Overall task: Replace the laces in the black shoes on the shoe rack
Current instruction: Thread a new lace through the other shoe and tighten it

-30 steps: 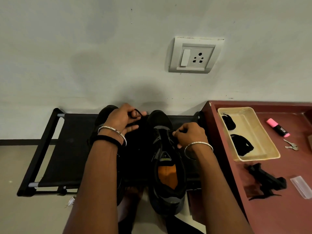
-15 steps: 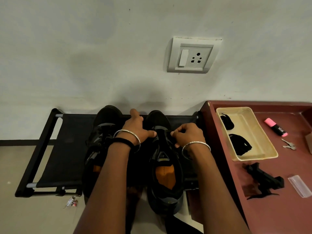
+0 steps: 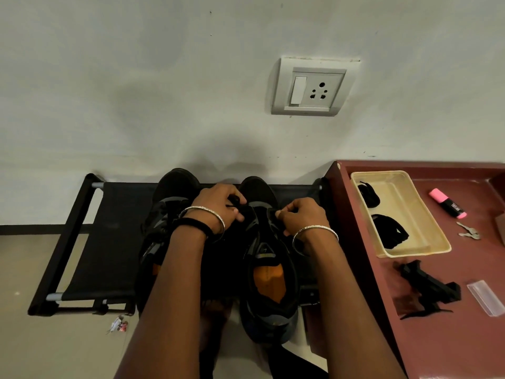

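Since half a second ago, the left hand [image 3: 218, 203] has drawn its outstretched fingers in and now sits curled over the far, front part of the right shoe [image 3: 270, 283], while the right hand [image 3: 303, 217] has stayed at the same spot on that shoe. The left fingers bend round a thin dark strand, apparently the lace [image 3: 235, 199], though black on black makes its run hard to follow. The right hand's thumb and fingertips pinch the right edge of the shoe's lacing flap, and its other fingers are tucked in.

Both black shoes stand side by side on the shoe rack [image 3: 109, 242], toes toward the far wall. The left shoe [image 3: 175, 187] is partly hidden under the left forearm. The right shoe's orange insole shows, and its heel hangs over the rack's near edge.

Just right of the rack is a red-brown table [image 3: 451, 346]. On it, a cream tray [image 3: 415, 250] holds two black lace bundles [image 3: 390, 233]. Right of the tray lie a pink highlighter [image 3: 448, 203] and keys [image 3: 468, 232]. Near the tray's near end are a black tool [image 3: 429, 288] and a clear plastic piece [image 3: 486, 300]. A wall socket [image 3: 311, 87] sits above.
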